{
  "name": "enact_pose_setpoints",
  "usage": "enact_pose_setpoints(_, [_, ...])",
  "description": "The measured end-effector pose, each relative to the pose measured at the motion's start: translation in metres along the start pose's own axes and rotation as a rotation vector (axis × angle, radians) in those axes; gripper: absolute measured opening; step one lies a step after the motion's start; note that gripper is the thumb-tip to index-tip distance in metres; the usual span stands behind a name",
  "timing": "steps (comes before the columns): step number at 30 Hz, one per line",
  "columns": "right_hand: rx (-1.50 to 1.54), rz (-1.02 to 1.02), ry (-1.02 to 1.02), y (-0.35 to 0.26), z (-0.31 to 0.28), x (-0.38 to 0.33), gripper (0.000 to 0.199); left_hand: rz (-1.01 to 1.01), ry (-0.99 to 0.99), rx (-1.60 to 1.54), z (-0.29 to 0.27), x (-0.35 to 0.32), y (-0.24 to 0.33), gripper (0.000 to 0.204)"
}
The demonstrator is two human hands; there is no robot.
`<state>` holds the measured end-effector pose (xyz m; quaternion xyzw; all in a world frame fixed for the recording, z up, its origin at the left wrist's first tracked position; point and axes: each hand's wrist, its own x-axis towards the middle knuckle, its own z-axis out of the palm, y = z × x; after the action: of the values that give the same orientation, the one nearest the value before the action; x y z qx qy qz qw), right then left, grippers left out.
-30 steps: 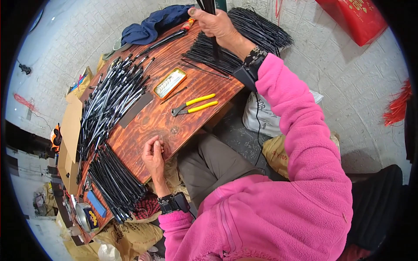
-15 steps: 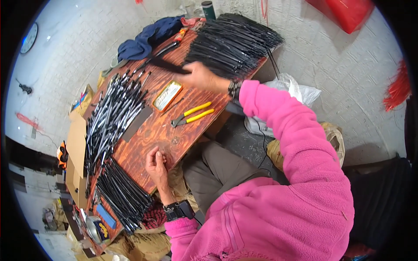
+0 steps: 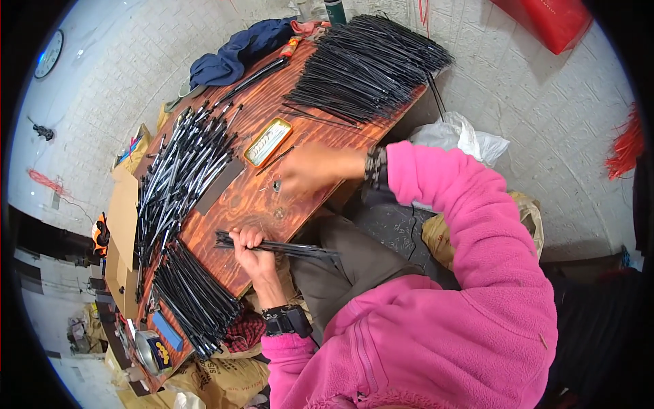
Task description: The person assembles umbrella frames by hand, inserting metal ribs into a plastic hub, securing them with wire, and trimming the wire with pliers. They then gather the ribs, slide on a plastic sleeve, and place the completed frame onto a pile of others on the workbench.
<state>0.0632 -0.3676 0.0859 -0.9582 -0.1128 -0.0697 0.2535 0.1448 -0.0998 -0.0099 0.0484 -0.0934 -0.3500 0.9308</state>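
A: Where were the rods, and which hand had them?

B: The left hand (image 3: 255,255) had them. Its fingers were wrapped round a bundle of thin black rods (image 3: 300,249), close to one end, right by the near edge of the counter (image 3: 255,198).

A: How did the bundle's long axis run?

B: Roughly left to right, dipping slightly to the right. The short end poked out over the counter, while the long end crossed the near edge and reached out above the dark trousers (image 3: 351,235).

A: And the right hand (image 3: 310,170)?

B: Over the counter, inside that same edge, farther from the body than the bundle and well apart from it. From there, the rods lay back toward the lap.

A: Was it gripping anything?

B: I couldn't tell; it was blurred. A small dark metal piece (image 3: 276,185) showed just beside its fingers, below the orange-rimmed tin (image 3: 268,142), but whether it was held stayed unclear.

A: So the left was nearer the rods?

B: Yes, it alone touched that bundle.
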Motion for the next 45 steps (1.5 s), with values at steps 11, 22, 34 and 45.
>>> enact_pose_setpoints(11, [-0.474, 0.449, 0.418, 0.135, -0.004, -0.011, 0.019, 0.031, -0.009, -0.063, 0.010, -0.012, -0.007, 0.023])
enact_pose_setpoints(22, [0.809, 0.349, 0.452, 0.072, -0.048, -0.030, 0.019, 0.098, 0.119, 0.220, -0.002, -0.003, -0.007, 0.022])
enact_pose_setpoints(34, [0.958, 0.302, 0.050, -0.048, 0.065, -0.024, 0.015, 0.115, 0.185, 0.293, 0.046, 0.004, -0.045, 0.026])
enact_pose_setpoints(45, [0.541, 0.146, 0.009, -0.055, 0.068, -0.029, 0.019, 0.101, 0.159, 0.086, 0.026, -0.005, -0.027, 0.015])
